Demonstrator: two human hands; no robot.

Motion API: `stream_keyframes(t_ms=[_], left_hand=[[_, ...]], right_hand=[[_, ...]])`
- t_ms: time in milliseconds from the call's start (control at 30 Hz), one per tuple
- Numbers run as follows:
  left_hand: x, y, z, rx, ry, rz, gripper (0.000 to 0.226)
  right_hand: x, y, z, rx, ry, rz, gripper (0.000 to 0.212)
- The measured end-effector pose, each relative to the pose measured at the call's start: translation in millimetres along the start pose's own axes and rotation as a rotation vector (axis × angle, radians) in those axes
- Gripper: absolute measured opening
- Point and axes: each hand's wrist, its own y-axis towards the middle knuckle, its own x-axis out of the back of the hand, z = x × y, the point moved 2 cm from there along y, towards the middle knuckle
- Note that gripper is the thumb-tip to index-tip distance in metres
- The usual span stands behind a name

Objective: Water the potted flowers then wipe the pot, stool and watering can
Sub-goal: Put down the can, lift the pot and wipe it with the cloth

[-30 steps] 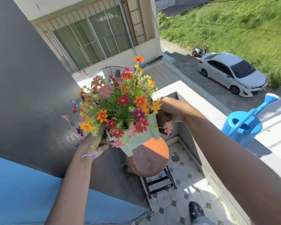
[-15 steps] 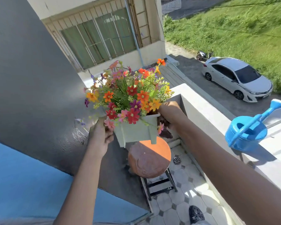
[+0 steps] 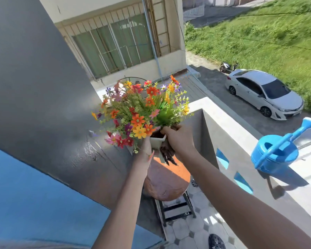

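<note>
- The pot [image 3: 157, 141], pale and square-rimmed, was held in the air above the stool [image 3: 166, 184], clear of its round orange-brown seat.
- The left hand [image 3: 144, 151] wrapped the pot's left side from below; its fingers lay behind the pot and blooms, so only the back of the hand and the wrist showed.
- The right hand [image 3: 178, 140] was closed on the pot's right rim, with a dark, ragged cloth [image 3: 167, 153] bunched under it and hanging beside the pot wall; it may have been a fringed rag, but shadow made it hard to tell.
- The flowers [image 3: 142, 112], orange, red, pink, yellow and purple on green stems, fanned up and to the left, covering most of the pot so that only one corner of the rim and a strip of wall were visible.
- The stool's black frame showed only in part beneath the seat, on the tiled floor [image 3: 192, 229].
- The watering can [image 3: 275, 151], blue, stood well apart at the right on the flat top of the balcony wall [image 3: 228, 123], its spout pointing up to the far right and nearly reaching the frame edge.
- A dark shoe [image 3: 216, 242] was cut off at the near edge.
- A white car [image 3: 264, 93] was parked far below on the right.
</note>
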Motion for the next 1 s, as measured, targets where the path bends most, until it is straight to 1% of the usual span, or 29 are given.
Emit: stream_keyframes(t_ms=[33, 100, 167, 200, 300, 333, 367, 400, 433, 500, 533, 567, 600, 633, 667, 700, 733, 767, 833, 933, 1000], left_hand=[[-3, -6, -5, 0.011, 0.013, 0.008, 0.031], [-7, -11, -8, -0.027, 0.039, 0.037, 0.028], [-4, -16, -7, -0.025, 0.054, 0.117, 0.031], [1, -14, -5, -0.021, 0.055, 0.156, 0.027], [14, -10, -7, -0.007, -0.028, 0.218, 0.026], [17, -8, -8, -0.003, -0.048, 0.246, 0.024], [18, -10, -11, 0.003, -0.068, 0.27, 0.025], [20, -10, -11, 0.0, -0.067, 0.288, 0.029], [21, -13, -11, 0.004, -0.07, 0.298, 0.032], [22, -16, -11, 0.005, -0.071, 0.322, 0.033], [22, -16, -10, 0.003, -0.073, 0.326, 0.032], [22, -17, -10, -0.001, -0.079, 0.325, 0.031], [22, -16, -10, -0.004, -0.087, 0.322, 0.03], [21, -15, -10, -0.004, -0.098, 0.318, 0.029], [21, -13, -10, -0.003, -0.112, 0.316, 0.027], [21, -13, -11, 0.002, -0.131, 0.313, 0.026], [21, -12, -11, 0.01, -0.149, 0.306, 0.026], [22, -10, -11, 0.015, -0.165, 0.296, 0.027], [25, -6, -13, 0.009, -0.197, 0.27, 0.028], [33, 0, -16, -0.004, -0.22, 0.258, 0.03], [38, 2, -16, 0.0, -0.23, 0.28, 0.027]], right_hand=[[-2, -4, -2, 0.019, -0.025, 0.001, 0.023], [-4, -9, -5, 0.074, -0.082, -0.003, 0.026], [-6, -12, -5, 0.108, -0.115, 0.004, 0.027], [-5, -15, -3, 0.118, -0.119, 0.024, 0.024], [-5, -19, 4, 0.16, -0.107, 0.154, 0.013], [-5, -17, 5, 0.193, -0.126, 0.167, 0.011], [-3, -14, 6, 0.256, -0.164, 0.16, 0.014], [-1, -5, 3, 0.304, -0.2, 0.134, 0.023], [4, 2, 2, 0.318, -0.236, 0.102, 0.029], [12, 18, 0, 0.29, -0.286, 0.048, 0.022], [15, 22, 2, 0.289, -0.29, 0.02, 0.026], [17, 30, 3, 0.313, -0.303, -0.013, 0.034], [16, 33, 4, 0.335, -0.261, -0.046, 0.039], [13, 38, 3, 0.356, -0.262, -0.04, 0.037], [9, 36, 5, 0.33, -0.234, -0.001, 0.029], [4, 34, 4, 0.328, -0.259, 0.058, 0.021], [0, 27, 4, 0.374, -0.293, 0.12, 0.02], [-3, 19, 4, 0.441, -0.322, 0.182, 0.026], [-5, -1, -3, 0.552, -0.323, 0.276, 0.03], [-4, -31, -22, 0.612, -0.379, 0.32, 0.034], [-2, -42, -40, 0.663, -0.391, 0.29, 0.033]])
